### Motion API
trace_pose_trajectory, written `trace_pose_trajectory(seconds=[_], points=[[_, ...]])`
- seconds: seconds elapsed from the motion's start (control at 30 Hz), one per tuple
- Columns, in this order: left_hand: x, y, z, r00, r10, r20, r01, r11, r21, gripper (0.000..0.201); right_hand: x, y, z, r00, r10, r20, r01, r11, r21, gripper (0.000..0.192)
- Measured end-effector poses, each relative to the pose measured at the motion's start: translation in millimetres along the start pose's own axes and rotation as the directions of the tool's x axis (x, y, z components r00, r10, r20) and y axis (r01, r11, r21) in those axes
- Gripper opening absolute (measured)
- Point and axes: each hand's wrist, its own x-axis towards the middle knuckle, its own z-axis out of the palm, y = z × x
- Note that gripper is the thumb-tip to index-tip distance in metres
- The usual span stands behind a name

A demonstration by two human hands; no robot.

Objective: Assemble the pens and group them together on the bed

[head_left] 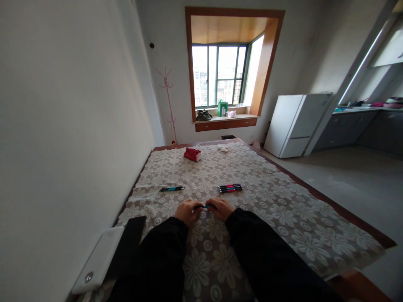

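Crosswise, a teal pen [206, 206], long axis left to right, low on the table [283, 218] with its flowered cloth. Left hand [188, 212] curled tight on one end, right hand [222, 208] closed on the other; both gripping it between fingertips. Beyond, well apart: another teal pen [171, 188] to the left, a bundle of pens [229, 188] to the right, a red box [192, 154] farther back. Bare cloth out to the right edge; wall close along the left.

Both hands grip one blue pen [205, 206] over the floral tablecloth [283, 209], left hand [188, 212] and right hand [222, 208] at opposite ends. Beyond lie another blue pen [171, 189], a cluster of pink pens [229, 188], and what may be a red box [192, 154].
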Motion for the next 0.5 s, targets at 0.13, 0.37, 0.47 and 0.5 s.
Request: trace_pose_trajectory(seconds=[0.13,0.37,0.47,0.5], points=[[-0.2,3.7,-3.5,1.000,0.024,0.005,-0.024,1.000,-0.012,0.021,0.3,-4.0,-3.6,0.999,-0.032,-0.014,0.032,0.999,0.003,0.020],[-2.0,4.2,-0.4,0.999,-0.003,-0.047,0.003,1.000,-0.011,0.020,0.2,-5.3,-3.7,0.997,-0.027,-0.072,0.029,0.999,0.031,0.021],[-2.2,5.7,-2.8,1.000,0.010,-0.021,-0.010,1.000,-0.008,0.021,0.3,-2.9,-2.5,0.998,-0.028,-0.054,0.029,0.999,0.020,0.013],[-2.2,6.5,-4.2,1.000,0.016,-0.012,-0.016,1.000,-0.008,0.021,0.3,-2.8,-2.6,0.998,-0.039,-0.041,0.040,0.999,0.014,0.012]])
